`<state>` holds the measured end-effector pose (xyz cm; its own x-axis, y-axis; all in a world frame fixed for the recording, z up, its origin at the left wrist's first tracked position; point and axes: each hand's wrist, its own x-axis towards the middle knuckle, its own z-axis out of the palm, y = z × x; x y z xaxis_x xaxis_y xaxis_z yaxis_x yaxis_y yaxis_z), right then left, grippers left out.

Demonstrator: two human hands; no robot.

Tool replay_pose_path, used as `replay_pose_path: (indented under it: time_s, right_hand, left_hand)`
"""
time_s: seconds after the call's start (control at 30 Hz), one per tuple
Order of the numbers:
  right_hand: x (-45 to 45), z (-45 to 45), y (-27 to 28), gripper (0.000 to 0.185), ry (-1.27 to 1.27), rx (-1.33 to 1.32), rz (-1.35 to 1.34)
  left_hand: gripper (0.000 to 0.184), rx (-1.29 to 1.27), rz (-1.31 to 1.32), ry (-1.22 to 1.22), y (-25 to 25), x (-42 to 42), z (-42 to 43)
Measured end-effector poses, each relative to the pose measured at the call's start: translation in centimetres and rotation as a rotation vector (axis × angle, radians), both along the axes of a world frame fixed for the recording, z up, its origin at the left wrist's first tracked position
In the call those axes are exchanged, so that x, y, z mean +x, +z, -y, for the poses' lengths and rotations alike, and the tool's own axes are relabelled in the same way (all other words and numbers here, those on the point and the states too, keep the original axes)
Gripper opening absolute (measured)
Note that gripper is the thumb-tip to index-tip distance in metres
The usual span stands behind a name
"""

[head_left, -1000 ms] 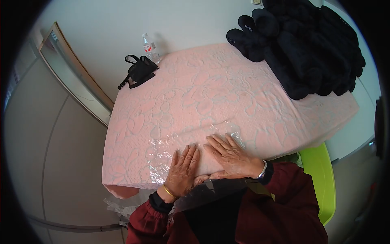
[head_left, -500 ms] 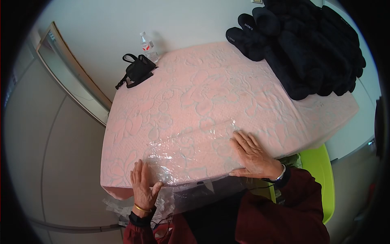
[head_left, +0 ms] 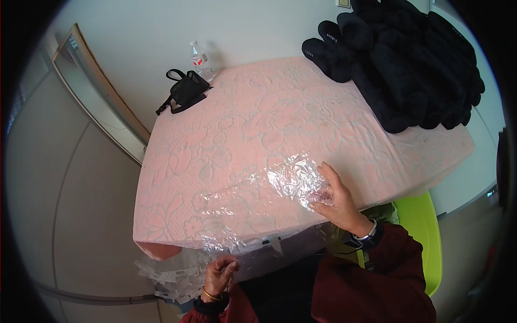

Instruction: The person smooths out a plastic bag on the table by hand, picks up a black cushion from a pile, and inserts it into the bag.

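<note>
A clear plastic bag (head_left: pixel 295 180) lies over the front of a table with a pink flowered cover (head_left: pixel 269 113). Its right part is crumpled and raised, with my right hand (head_left: pixel 343 207) gripping it, thumb and fingers curved around the film. My left hand (head_left: pixel 218 277) is closed in a pinch just below the table's front edge, at the bag's near side. The film is thin there, and the fingers partly hide what they hold.
Black plush items (head_left: pixel 409 70) are piled at the back right. A black pouch (head_left: pixel 188 90) and a plastic bottle (head_left: pixel 200 60) stand at the back left. More plastic wrapping (head_left: pixel 172 274) hangs below the front left corner. A green chair (head_left: pixel 425 237) is at right.
Both hands were lying flat on the film. My left hand has drawn down off the table edge and closed; my right hand has curled, lifting and crumpling the bag's right part.
</note>
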<state>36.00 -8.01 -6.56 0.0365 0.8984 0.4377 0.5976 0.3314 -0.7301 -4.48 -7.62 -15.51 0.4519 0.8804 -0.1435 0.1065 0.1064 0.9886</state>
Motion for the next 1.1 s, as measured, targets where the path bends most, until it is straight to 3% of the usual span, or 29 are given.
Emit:
replay_pose_path:
  time_s: [0.1, 0.13, 0.23, 0.27, 0.3, 0.37, 0.43, 0.57, 0.73, 0.83, 0.87, 0.97, 1.1]
  right_hand:
    - [-0.2, 1.0, 0.3, 0.065, 0.074, -0.238, -0.745]
    - [0.1, 1.2, 0.6, 0.065, 0.072, -0.237, -0.743]
    - [1.1, 1.9, 1.5, 0.029, 0.158, -0.615, -0.597]
    - [1.1, 1.9, 1.9, 0.029, 0.157, -0.616, -0.598]
    - [1.0, 1.7, 2.4, 0.022, 0.086, -0.465, -0.665]
    - [0.9, 1.1, 3.2, 0.017, -0.054, -0.157, -0.789]
    - [2.5, 0.2, 3.2, 0.019, -0.124, -0.071, -0.859]
    - [5.8, -0.7, 1.1, 0.024, -0.287, 0.047, -1.045]
    - [6.3, -1.0, -1.4, 0.028, -0.396, 0.105, -1.303]
    - [5.9, -1.0, -2.1, 0.029, -0.375, 0.124, -1.308]
    - [5.7, -1.0, -2.2, 0.030, -0.363, 0.136, -1.308]
    - [4.2, -1.0, -0.9, 0.031, -0.363, 0.092, -1.310]
    - [4.3, -0.1, -0.7, 0.032, -0.315, 0.016, -1.268]
  left_hand:
    - [0.011, 0.235, -0.017, 0.101, 1.8, 0.0, -1.2]
    - [0.011, 0.235, -0.015, 0.099, 2.9, -0.3, -1.8]
    - [0.021, 0.371, -0.027, 0.198, 7.3, -0.6, -3.3]
    - [0.033, 0.459, -0.040, 0.271, 8.5, -0.5, -3.7]
    - [0.046, 0.550, -0.054, 0.344, 9.2, -0.5, -3.8]
    - [0.053, 0.558, -0.071, 0.320, 9.8, -0.5, -3.9]
    - [0.070, 0.572, -0.099, 0.273, 10.1, -0.5, -4.1]
    - [0.082, 0.548, -0.019, 0.376, 8.0, -0.3, -3.5]
    - [0.078, 0.504, 0.059, 0.512, 7.3, 1.1, -2.2]
    - [0.067, 0.181, 0.136, 0.359, 6.5, 2.1, -1.4]
    - [0.067, 0.184, 0.137, 0.359, 6.1, 2.6, -1.0]
    - [0.045, 0.102, 0.238, 0.131, 5.1, 4.3, -0.2]
    - [0.027, -0.016, 0.267, 0.269, 5.0, 4.9, -1.6]
